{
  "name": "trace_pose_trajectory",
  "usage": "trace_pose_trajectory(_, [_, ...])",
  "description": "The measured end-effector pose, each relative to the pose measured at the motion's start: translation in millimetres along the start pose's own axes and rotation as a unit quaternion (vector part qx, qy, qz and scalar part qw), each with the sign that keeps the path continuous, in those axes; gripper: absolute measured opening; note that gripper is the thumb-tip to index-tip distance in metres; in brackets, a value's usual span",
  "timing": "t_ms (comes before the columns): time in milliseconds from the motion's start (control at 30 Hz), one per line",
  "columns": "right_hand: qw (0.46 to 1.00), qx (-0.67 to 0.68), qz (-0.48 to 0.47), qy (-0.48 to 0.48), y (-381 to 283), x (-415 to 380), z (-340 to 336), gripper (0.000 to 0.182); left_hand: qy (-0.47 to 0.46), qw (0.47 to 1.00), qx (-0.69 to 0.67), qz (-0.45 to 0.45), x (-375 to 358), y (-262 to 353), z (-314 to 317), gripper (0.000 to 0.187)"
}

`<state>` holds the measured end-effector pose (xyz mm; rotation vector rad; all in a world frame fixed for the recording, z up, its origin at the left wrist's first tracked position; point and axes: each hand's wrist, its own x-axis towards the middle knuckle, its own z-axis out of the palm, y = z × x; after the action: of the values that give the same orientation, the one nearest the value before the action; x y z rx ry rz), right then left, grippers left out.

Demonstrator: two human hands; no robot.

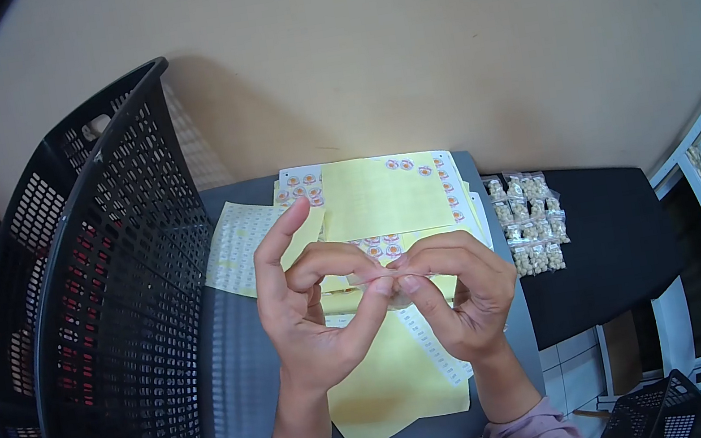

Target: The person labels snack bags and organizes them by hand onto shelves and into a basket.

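Above the sheets on the grey table, my left hand (314, 310) and my right hand (464, 297) meet with thumbs and index fingers pinched. Between the fingertips is the edge of a small clear plastic packet (398, 299); most of it is hidden by the fingers, and its contents cannot be made out. The left index or middle finger points up, off the packet. Below the hands lie a yellow backing sheet (395, 398) and a strip of small printed labels (431, 343). Behind them is a sheet of round logo stickers (300, 181), partly covered by another yellow sheet (385, 196).
A large black plastic basket (122, 298) stands close on the left. Several small packets of pale pieces (532, 223) lie in rows on a dark surface at the right. A printed label sheet (241, 244) is at left. A smaller black basket (656, 413) sits low right.
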<state>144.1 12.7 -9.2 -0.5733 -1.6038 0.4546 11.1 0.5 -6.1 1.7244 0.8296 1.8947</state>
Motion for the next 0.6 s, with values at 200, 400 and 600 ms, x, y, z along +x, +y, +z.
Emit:
trace_pose_trajectory(200, [1.0, 0.005, 0.004, -0.003, -1, 0, -2, 0.008, -0.006, 1.0, 0.01, 0.0, 2, 3, -7, 0.067])
trace_pose_trajectory(400, [1.0, -0.006, 0.012, -0.001, 0, -1, -4, 0.008, -0.025, 0.998, 0.058, -0.004, 2, 5, -14, 0.069])
trace_pose_trajectory(600, [1.0, -0.008, 0.018, 0.002, -1, -1, -7, 0.007, -0.032, 0.998, 0.053, 0.016, 4, 4, -17, 0.059])
